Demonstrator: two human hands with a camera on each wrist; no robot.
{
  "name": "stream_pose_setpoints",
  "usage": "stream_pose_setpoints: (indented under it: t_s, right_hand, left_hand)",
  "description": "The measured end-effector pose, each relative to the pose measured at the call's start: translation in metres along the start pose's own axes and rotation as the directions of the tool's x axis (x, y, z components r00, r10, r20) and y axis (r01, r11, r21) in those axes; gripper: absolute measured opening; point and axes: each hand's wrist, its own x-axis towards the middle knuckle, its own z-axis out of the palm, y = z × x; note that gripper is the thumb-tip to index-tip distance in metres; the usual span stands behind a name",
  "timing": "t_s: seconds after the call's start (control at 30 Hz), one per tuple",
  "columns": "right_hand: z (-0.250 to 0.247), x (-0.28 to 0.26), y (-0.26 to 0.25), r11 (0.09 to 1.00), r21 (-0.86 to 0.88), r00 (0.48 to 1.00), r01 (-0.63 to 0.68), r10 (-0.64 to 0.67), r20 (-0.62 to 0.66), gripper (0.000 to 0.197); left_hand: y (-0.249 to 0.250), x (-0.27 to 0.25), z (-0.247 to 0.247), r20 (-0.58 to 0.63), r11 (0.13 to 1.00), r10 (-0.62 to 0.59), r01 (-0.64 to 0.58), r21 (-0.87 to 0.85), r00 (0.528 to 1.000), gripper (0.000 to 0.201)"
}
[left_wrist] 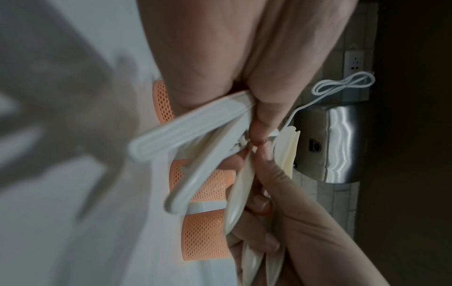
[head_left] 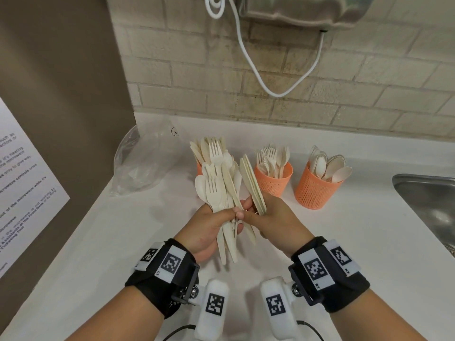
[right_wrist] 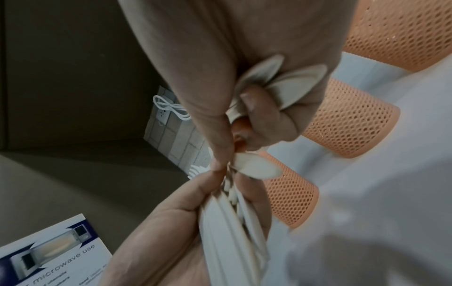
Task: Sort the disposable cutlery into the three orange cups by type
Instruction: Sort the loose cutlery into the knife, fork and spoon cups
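My left hand [head_left: 211, 225] grips a mixed bundle of cream forks, spoons and knives [head_left: 218, 183], fanned upward above the counter. My right hand [head_left: 270, 217] holds a flat stack of knives [head_left: 253, 185] edge-on, and its forefinger touches the bundle beside my left thumb. Behind them stand three orange mesh cups: the left cup [head_left: 199, 169] mostly hidden by the bundle, the middle cup [head_left: 273, 179] with forks, the right cup [head_left: 317, 190] with spoons. In the right wrist view the knife handle ends [right_wrist: 283, 81] stick out of my curled fingers. In the left wrist view the bundle's handles [left_wrist: 195, 127] cross my palm.
A crumpled clear plastic bag [head_left: 145, 158] lies at the back left of the white counter [head_left: 369, 242]. A steel sink [head_left: 429, 205] is set in at the right. A white cable [head_left: 266, 82] hangs down the tiled wall from a metal appliance [head_left: 302, 11].
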Motion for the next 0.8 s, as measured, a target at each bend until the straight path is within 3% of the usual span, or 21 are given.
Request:
stream_pose_setpoints:
  t_s: [0.1, 0.23, 0.37, 0.5, 0.73, 0.8]
  right_hand:
    - [-0.004, 0.000, -0.001, 0.997, -0.083, 1.000, -0.005, 0.006, 0.018, 0.015]
    - [-0.003, -0.003, -0.001, 0.997, -0.069, 1.000, -0.020, 0.021, 0.001, 0.024]
    - [-0.005, -0.004, 0.000, 0.998, 0.004, 0.997, -0.057, 0.057, -0.052, 0.002]
    - [-0.005, -0.006, -0.002, 0.998, 0.038, 0.999, -0.051, 0.051, -0.009, 0.013]
    - [0.002, -0.007, -0.010, 0.914, 0.385, 0.989, -0.126, 0.147, -0.027, 0.013]
    - [0.003, -0.007, -0.013, 0.917, 0.378, 0.986, -0.125, 0.158, -0.056, 0.010]
  left_hand:
    - [0.000, -0.001, 0.000, -0.013, 1.000, -0.007, 0.007, 0.010, 1.000, 0.020]
    - [0.000, 0.001, 0.000, -0.063, 0.999, 0.007, -0.005, 0.032, 0.998, 0.024]
    - [0.001, 0.001, 0.000, -0.117, 1.000, 0.005, -0.007, -0.019, 0.993, 0.021]
    - [0.004, 0.000, 0.002, -0.097, 0.998, -0.040, 0.035, -0.056, 0.994, 0.022]
    - [0.005, 0.000, 0.005, -0.088, 0.991, -0.046, 0.034, -0.133, 0.995, 0.019]
    - [0.005, 0.000, 0.006, -0.066, 0.992, -0.031, 0.022, -0.127, 0.997, 0.022]
